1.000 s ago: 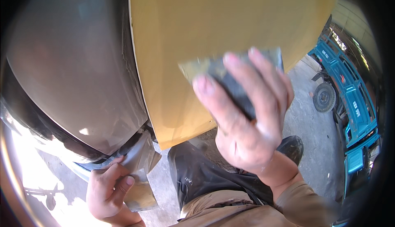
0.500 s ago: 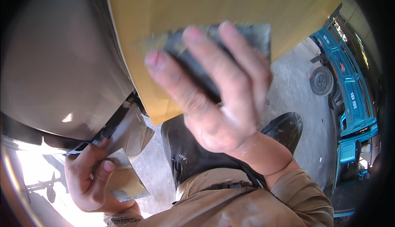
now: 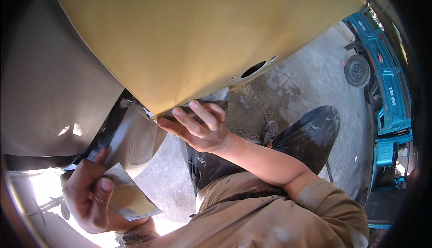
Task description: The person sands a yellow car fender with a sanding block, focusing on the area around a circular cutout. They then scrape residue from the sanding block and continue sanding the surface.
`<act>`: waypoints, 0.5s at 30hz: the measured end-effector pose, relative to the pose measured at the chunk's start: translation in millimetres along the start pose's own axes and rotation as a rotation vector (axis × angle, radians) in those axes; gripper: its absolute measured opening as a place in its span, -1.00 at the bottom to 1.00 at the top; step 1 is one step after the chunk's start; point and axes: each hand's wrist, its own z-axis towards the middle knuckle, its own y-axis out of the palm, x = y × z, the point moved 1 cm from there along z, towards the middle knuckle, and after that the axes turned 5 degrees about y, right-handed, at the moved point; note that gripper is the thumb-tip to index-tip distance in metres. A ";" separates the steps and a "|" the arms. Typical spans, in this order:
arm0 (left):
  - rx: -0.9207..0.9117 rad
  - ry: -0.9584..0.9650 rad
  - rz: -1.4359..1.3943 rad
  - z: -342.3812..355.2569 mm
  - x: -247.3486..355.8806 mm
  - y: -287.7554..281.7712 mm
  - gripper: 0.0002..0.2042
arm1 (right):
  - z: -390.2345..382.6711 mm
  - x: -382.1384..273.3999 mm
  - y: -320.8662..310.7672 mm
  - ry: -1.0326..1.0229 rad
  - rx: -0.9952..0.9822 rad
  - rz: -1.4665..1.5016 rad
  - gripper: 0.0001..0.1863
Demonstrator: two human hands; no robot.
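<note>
My right hand [image 3: 204, 131] presses a thin metal putty spreader [image 3: 218, 96] along the lower edge of a large yellowish car body panel [image 3: 180, 32], near its bottom corner. Several fingers lie spread over the blade, and the thumb is hidden. Low on the left, my left hand [image 3: 90, 196] pinches a second flat metal plate [image 3: 130, 196] between thumb and fingers. Yellowish putty is smeared across that plate, which is held tilted, apart from the panel.
A grey-brown body panel [image 3: 49, 77] adjoins the yellowish one on the left, with a curved trim piece [image 3: 139, 142] below the gap. A dark oval hole [image 3: 253, 69] sits near the yellowish panel's lower edge. Beyond the concrete floor [image 3: 310, 74], a blue truck [image 3: 384, 86] stands at right.
My right hand has moved down and left with its spreader, from over the panel's face to its lower edge. The left hand has shifted slightly, still gripping its plate.
</note>
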 end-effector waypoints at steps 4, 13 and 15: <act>-0.373 -0.054 -0.027 23.5 -9.4 -26.5 -0.55 | -23.3 -0.9 -28.7 0.015 -0.376 0.097 -0.55; -0.479 -0.111 -0.010 35.6 -0.1 -33.8 -0.67 | 99.0 60.3 -84.6 0.065 -0.010 0.034 -0.65; -0.453 -0.090 -0.025 34.4 -3.1 -33.2 -0.68 | 140.4 70.0 -89.0 -0.010 0.031 0.036 -0.65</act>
